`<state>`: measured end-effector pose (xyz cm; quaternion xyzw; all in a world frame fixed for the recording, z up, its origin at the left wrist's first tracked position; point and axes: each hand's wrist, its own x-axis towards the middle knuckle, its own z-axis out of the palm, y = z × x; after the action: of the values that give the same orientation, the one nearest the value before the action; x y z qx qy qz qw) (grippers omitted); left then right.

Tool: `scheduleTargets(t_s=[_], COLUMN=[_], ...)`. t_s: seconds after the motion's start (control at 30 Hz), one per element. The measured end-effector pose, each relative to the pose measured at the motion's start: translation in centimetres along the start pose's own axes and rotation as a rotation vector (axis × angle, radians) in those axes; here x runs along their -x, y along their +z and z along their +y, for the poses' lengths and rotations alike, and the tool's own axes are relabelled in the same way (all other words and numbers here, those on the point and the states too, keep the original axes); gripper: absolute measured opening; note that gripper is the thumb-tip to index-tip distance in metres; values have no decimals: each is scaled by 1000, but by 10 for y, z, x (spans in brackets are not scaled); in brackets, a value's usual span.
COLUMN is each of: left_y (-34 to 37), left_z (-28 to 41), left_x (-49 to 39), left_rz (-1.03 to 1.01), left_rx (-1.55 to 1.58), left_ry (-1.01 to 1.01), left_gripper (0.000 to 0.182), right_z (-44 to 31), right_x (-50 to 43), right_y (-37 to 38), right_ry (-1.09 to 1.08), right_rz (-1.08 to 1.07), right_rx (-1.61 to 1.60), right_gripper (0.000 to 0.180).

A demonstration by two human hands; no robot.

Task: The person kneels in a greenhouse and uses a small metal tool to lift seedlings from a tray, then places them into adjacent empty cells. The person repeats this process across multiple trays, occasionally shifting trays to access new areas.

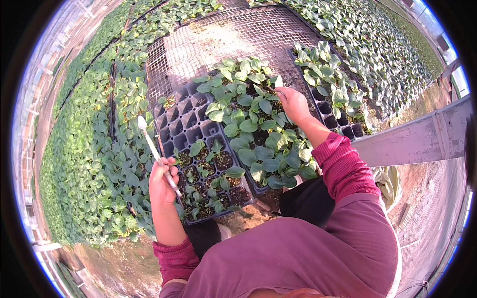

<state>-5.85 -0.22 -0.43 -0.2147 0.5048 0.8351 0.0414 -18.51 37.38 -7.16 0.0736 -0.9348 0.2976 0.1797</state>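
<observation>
My left hand (pixel 163 178) grips the handle of a small white spoon (pixel 149 143), its bowl pointing up and away from me. It is held over the left edge of a black plastic cell tray (pixel 193 120). Bare cells fill the tray's far part, while its near cells hold potting mix and small seedlings (pixel 204 169). My right hand (pixel 292 102) reaches over the far right of a second tray, dense with broad-leaved seedlings (pixel 261 126). Thumb and fingers are pinched on what looks like a seedling (pixel 278 81), a pale leaf standing above the fingertips; its lower part is hard to make out.
Another partly filled seedling tray (pixel 328 74) stands to the right. Wire mesh benchtop (pixel 231 33) shows beyond the trays. Masses of seedlings (pixel 85 160) line the left side, with more seedlings (pixel 372 48) at the far right. A metal beam (pixel 413 136) juts in beside my right arm.
</observation>
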Motion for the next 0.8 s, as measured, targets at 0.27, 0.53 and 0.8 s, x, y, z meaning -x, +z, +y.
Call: scheduleTargets(t_s=[0.27, 0.53, 0.8], left_y=[1, 4, 2], left_z=[0, 1, 3], left_x=[0, 2, 5], left_rz=[-15, -15, -15], left_rx=[0, -12, 13], left_ry=[4, -4, 8], left_gripper=[12, 13, 13], right_z=[-7, -9, -6], right_x=[-3, 0, 3], right_y=[-13, 8, 17], right_ry=[31, -19, -59], right_rz=[165, 97, 45], right_rx=[-3, 43, 64], right_gripper=[15, 16, 17])
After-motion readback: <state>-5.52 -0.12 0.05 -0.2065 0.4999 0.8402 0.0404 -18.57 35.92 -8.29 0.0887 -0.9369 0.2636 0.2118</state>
